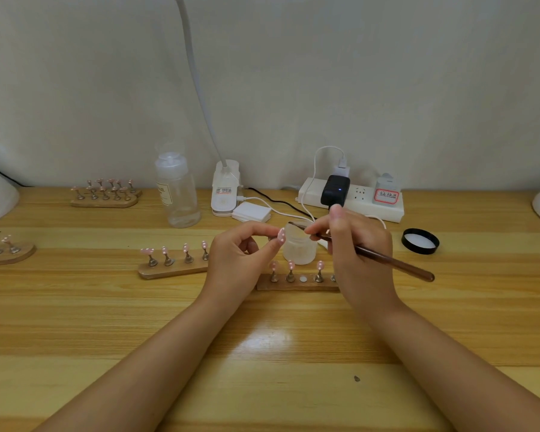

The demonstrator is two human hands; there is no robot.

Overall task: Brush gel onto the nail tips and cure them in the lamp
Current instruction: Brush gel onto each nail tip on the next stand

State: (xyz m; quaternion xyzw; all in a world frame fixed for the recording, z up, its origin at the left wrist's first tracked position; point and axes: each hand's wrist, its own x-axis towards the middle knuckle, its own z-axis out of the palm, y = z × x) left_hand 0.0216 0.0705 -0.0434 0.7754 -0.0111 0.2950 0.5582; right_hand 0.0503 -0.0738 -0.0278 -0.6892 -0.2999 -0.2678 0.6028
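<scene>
My left hand pinches a pink nail tip with white dots, held up on its small stand. My right hand grips a brown brush; its bristle end reaches over the rim of the open frosted gel jar. Just in front of the jar lies a wooden holder with pink dotted tips on metal stands and one empty magnet spot. A second wooden holder with several pink tips sits to the left of my left hand.
The jar's black lid lies to the right. At the back stand a clear bottle, a white clip lamp base, a small white box and a power strip with plugs. More tip holders rest at the far left.
</scene>
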